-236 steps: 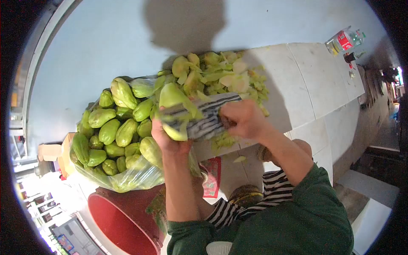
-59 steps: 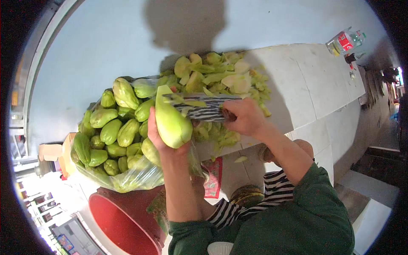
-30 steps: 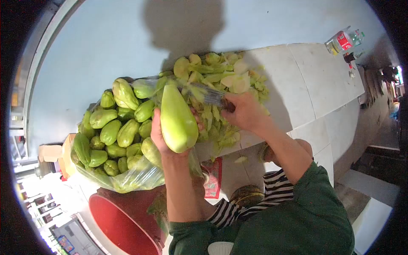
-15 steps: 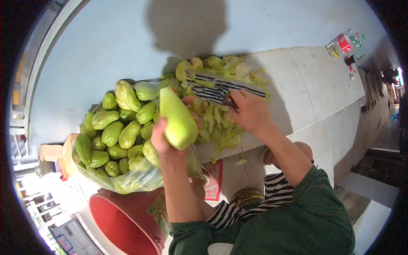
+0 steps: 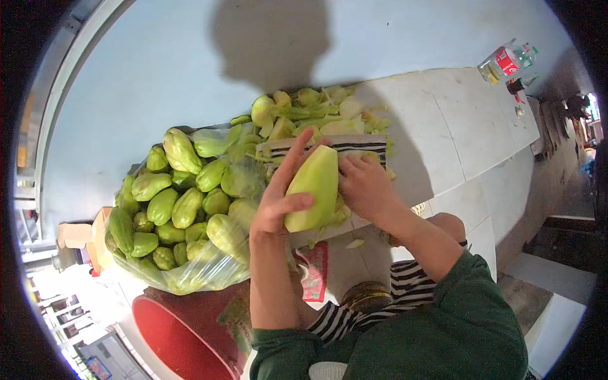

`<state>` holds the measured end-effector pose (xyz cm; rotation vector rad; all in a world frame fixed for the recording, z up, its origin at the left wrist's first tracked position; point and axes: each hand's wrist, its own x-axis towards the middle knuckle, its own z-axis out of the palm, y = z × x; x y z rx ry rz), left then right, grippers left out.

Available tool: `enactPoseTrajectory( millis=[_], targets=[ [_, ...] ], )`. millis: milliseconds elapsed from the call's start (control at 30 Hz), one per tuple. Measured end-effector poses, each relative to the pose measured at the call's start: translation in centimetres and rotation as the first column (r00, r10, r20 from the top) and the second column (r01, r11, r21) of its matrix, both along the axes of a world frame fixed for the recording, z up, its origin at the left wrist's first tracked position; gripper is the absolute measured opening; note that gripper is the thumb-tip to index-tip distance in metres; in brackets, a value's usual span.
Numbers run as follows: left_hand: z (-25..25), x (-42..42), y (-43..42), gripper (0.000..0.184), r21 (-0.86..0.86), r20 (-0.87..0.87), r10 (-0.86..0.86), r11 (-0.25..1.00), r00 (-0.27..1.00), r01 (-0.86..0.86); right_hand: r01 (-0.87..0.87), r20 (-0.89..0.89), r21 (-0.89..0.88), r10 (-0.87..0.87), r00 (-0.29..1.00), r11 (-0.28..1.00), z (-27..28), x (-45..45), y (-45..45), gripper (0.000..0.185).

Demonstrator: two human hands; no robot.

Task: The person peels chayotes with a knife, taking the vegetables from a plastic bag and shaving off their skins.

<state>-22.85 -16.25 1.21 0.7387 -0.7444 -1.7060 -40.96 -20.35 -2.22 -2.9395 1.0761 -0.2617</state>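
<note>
My left hand (image 5: 277, 206) holds a pale green chayote (image 5: 315, 191) with its skin pared away, thumb across its near side and fingers stretched along the far side. Just to its right, my right hand (image 5: 367, 187) is closed around the handle of a broad-bladed knife, the handle mostly hidden by my fingers. The knife (image 5: 358, 144) lies level behind the chayote, and its shiny blade mirrors black and white stripes. Under and behind both hands is a heap of peelings and cut pieces (image 5: 304, 111) on the tiled ledge.
Left of my hands, a clear plastic bag (image 5: 209, 273) holds many whole chayotes (image 5: 188, 208). A red bucket (image 5: 171, 329) tilts below it. Plastic bottles (image 5: 506, 62) stand at the ledge's far right, against the wall (image 5: 405, 31). A cardboard box (image 5: 100, 237) is at left.
The chayote has moved right and now tilts the other way, its narrow end up and right. The right hand has come closer to it, and the knife blade has turned nearly level.
</note>
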Motion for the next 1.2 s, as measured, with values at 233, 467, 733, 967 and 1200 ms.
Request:
enactPoseTrajectory(
  millis=[233, 467, 733, 967, 1200],
  targets=[
    [-1.1, -0.1, -0.8, 0.11, -0.014, 0.115, 0.009, 1.0, 0.993, -0.007, 0.016, 0.072, -0.037, -0.014, 0.997, 0.999, -0.2, -0.6, -0.2, 0.026],
    [-1.9, 1.8, -1.0, 0.107, -0.073, 0.196, 0.134, 0.99, 0.971, -0.122, 0.09, 0.25, -0.084, -0.067, 0.966, 0.992, 0.3, -1.6, -1.1, 0.022],
    [-0.2, 2.8, -0.7, 0.109, -0.047, 0.15, 0.349, 0.937, 0.925, -0.346, 0.169, 0.229, -0.034, -0.157, 0.961, 0.985, 1.6, -2.5, -1.9, 0.021],
    [-0.6, 0.5, -0.7, 0.121, -0.075, 0.182, 0.033, 0.997, 0.983, -0.02, 0.149, 0.28, -0.096, -0.117, 0.953, 0.984, 0.7, -1.7, -2.1, 0.023],
    [-1.9, 2.6, -0.8, 0.108, -0.193, 0.356, 0.214, 0.969, 0.909, -0.152, 0.186, 0.223, -0.015, -0.178, 0.958, 0.982, 0.9, -2.2, -2.0, 0.02]
  ],
)
